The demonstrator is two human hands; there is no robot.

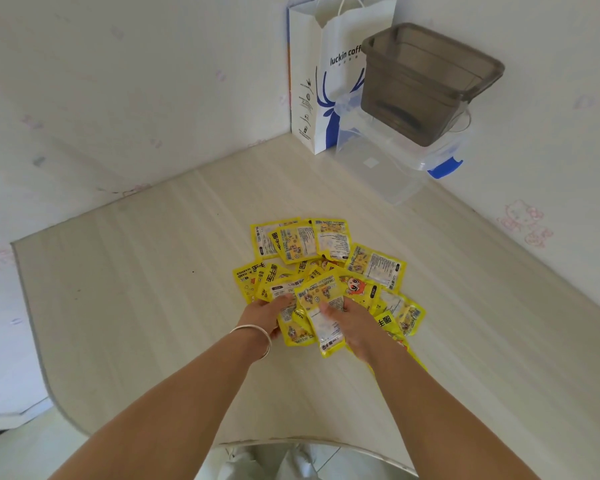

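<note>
Curled fingers (286, 299) of the left hand (265, 315) close on the near edge of a heap of yellow hand-warmer packets (374, 266). The right hand (355, 327) pins a top packet under its thumb (326, 310), its other fingers bent down into the pile; how deep they reach cannot be told. The two hands sit close together at the heap's near side, a grip that looks meant to gather several packets at once rather than pick out one.

The packets lie fanned and overlapping near the middle of the pale desk (153, 271), some face up, some showing their printed backs, a few trailing under the right wrist. A silver bracelet (257, 332) circles the left wrist.

Well apart, in the far corner against the wall, a grey bin (423, 81) is stacked on a clear box (388, 168) with blue clips, just beside an upright paper bag (312, 81). They are probably where the packets are to go.
</note>
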